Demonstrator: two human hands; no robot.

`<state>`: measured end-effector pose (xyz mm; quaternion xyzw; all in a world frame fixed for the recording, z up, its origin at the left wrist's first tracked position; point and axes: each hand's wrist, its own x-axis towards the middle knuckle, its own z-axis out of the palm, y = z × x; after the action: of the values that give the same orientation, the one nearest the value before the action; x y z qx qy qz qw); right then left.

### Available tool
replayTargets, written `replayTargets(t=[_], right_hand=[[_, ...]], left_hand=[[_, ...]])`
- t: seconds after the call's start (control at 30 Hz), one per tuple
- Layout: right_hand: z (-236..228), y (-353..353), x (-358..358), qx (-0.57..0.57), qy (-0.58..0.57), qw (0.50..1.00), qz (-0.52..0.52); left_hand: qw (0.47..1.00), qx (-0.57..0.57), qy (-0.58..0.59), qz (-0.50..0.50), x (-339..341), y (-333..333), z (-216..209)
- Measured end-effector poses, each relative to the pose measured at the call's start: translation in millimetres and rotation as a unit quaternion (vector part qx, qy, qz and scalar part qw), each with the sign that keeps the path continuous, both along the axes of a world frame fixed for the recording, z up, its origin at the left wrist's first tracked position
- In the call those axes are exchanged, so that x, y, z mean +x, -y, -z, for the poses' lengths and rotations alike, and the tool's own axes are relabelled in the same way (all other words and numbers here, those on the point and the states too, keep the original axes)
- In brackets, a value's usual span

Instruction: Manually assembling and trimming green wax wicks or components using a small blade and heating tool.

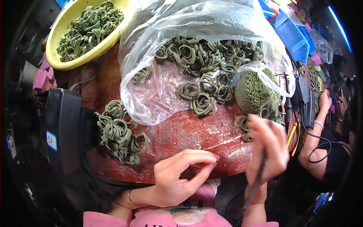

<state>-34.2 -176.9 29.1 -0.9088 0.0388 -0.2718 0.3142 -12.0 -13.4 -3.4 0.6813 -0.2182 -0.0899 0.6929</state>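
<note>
My left hand is over the front edge of the table, thumb and forefinger pinched together. Anything between those fingertips is too small to make out. To its right, my right hand is raised and blurred by motion, fingers bent around a thin dark stick-like tool that slants down past the wrist. Near its fingertips lie a few dull green rings and a green grainy mound partly under clear plastic. A pile of green rings sits on the table left of my hands.
A large clear plastic bag lies open on the worn red table, with many green ring clusters. A yellow basin of rings stands far left, near a black device. Blue trays, cables and another person's arm are right.
</note>
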Motion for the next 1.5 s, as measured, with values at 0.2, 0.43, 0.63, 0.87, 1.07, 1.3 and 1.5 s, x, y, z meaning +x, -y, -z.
replayTargets(t=[0.2, 0.43, 0.63, 0.87, 1.07, 1.3, 1.5], right_hand=[[18.8, -16.1, 41.0, -0.151, -0.066, 0.982, -0.09], [11.8, -12.2, 23.7, 0.086, -0.081, 0.986, -0.122], [10.1, -23.1, -11.1, 0.126, -0.006, 0.978, -0.168], [17.3, -24.1, -24.9, 0.14, 0.017, 0.977, -0.161], [12.6, -16.5, -28.9, 0.043, 0.034, 0.985, -0.16], [1.2, 0.6, -20.2, -0.134, -0.004, 0.982, 0.134], [-3.0, 3.4, 7.2, -0.107, 0.045, 0.993, 0.035]], left_hand=[[0.999, 0.016, -0.02, -0.044, -1.6, -10.3, 2.1], [0.987, -0.047, -0.147, -0.049, 0.3, -13.6, -3.2], [0.944, -0.129, -0.305, 0.019, 10.3, -18.7, -11.5], [0.977, -0.126, -0.161, 0.063, 5.2, -18.1, -12.3], [0.99, -0.081, -0.082, 0.086, 7.0, -14.2, -15.5], [0.982, -0.07, -0.169, 0.046, 4.9, -11.5, -5.8], [0.985, -0.058, -0.153, 0.048, 4.9, -9.8, -7.9]])
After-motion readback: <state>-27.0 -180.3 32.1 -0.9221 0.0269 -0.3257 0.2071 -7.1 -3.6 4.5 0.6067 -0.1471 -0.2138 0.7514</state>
